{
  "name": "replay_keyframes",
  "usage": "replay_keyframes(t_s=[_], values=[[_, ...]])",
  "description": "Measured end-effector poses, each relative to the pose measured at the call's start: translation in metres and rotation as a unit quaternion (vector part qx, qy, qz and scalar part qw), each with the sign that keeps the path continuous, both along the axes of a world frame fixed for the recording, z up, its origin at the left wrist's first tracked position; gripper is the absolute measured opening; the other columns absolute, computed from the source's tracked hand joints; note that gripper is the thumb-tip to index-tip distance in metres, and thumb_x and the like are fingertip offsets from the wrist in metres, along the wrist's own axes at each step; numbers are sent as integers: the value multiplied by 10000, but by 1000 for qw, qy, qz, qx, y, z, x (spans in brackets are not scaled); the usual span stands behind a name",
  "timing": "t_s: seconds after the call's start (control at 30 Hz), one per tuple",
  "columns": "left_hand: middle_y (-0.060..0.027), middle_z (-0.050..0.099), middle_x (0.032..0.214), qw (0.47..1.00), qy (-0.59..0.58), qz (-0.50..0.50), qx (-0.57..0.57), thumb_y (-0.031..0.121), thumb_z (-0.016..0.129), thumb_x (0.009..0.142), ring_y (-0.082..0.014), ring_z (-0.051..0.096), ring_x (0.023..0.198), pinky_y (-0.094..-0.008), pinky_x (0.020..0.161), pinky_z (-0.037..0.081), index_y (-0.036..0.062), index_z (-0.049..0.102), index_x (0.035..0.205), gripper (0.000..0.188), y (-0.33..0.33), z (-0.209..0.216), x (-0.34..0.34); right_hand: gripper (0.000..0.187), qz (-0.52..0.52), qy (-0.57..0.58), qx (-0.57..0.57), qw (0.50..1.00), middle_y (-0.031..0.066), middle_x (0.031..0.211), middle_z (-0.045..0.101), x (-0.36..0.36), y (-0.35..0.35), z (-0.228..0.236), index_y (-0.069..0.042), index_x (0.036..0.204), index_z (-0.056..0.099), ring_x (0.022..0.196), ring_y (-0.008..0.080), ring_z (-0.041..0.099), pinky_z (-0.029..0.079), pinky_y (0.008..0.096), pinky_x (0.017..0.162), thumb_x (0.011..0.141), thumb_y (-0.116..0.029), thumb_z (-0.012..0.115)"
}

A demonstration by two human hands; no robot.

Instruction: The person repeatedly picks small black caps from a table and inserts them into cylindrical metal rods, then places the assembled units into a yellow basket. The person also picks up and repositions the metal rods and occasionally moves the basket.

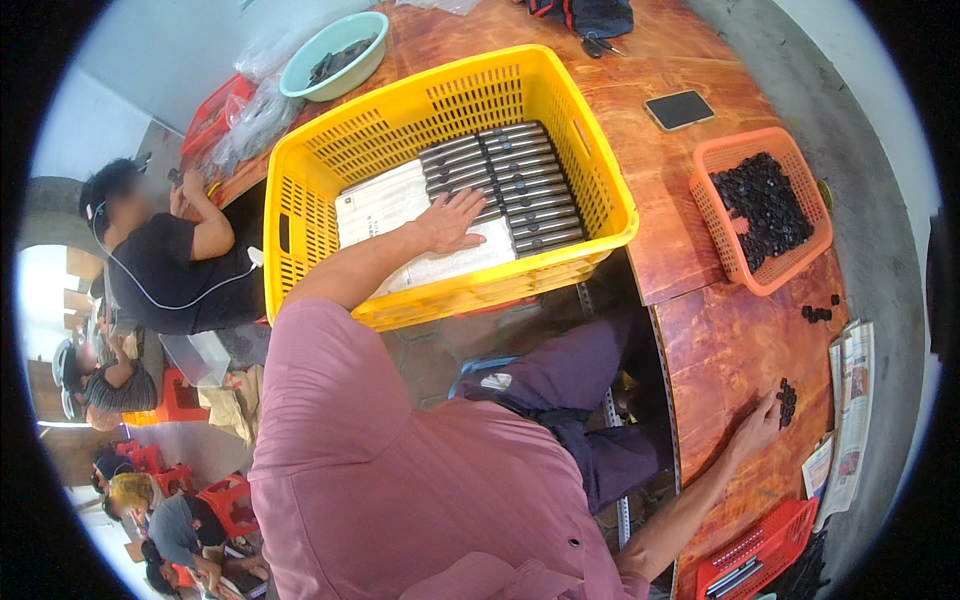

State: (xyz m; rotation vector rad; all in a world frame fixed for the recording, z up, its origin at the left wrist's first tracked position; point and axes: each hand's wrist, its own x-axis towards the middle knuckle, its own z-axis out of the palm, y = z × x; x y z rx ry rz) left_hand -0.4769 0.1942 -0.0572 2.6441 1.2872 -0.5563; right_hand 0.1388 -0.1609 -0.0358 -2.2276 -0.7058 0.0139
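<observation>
My left hand (pixel 455 220) lies flat with fingers spread inside the yellow crate (pixel 440 290). It rests where a row of dark-and-silver tubes (pixel 530 190) meets white paper wrapping (pixel 385 210) with print on it. Off to the right, my right hand (pixel 757 428) is low over the wooden table, fingertips drawn together at a small cluster of black plastic pieces (pixel 787 402). Its fingers seem closed on the edge of that cluster; how many pieces they hold is too small to tell.
An orange basket (pixel 708 215) of black pieces stands at the right, with a phone (pixel 680 110) beyond it. Newspapers (pixel 852 400) and a red basket (pixel 760 550) line the right edge. A mint basin (pixel 335 75) stands behind the crate. Other people (pixel 170 240) sit at left.
</observation>
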Motion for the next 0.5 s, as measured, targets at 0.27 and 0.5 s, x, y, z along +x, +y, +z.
replay_keyframes(t_s=[0.27, 0.5], values=[[-252, 302, 1635, 964, -201, 110, 135, 433, 581, 1013, -400, 246, 1537, -501, 1255, 232, -33, 330, 1558, 760, 31, 54, 9, 390, 34, -30, 64, 997, 119, 731, 490, -16, 7, 10, 52, 937, 582, 689, 203, 438, 412, 374, 642, 1066, -315, 555], [-238, 434, 1549, 853, -398, 29, 337, 271, 626, 983, -416, 353, 1480, -512, 1235, 278, 27, 443, 1499, 599, -26, 182, 69, 383, 13, -32, 48, 998, 126, 758, 536, -22, 6, 15, 56, 961, 597, 707, 211, 467, 429, 383, 666, 1057, -313, 560]])
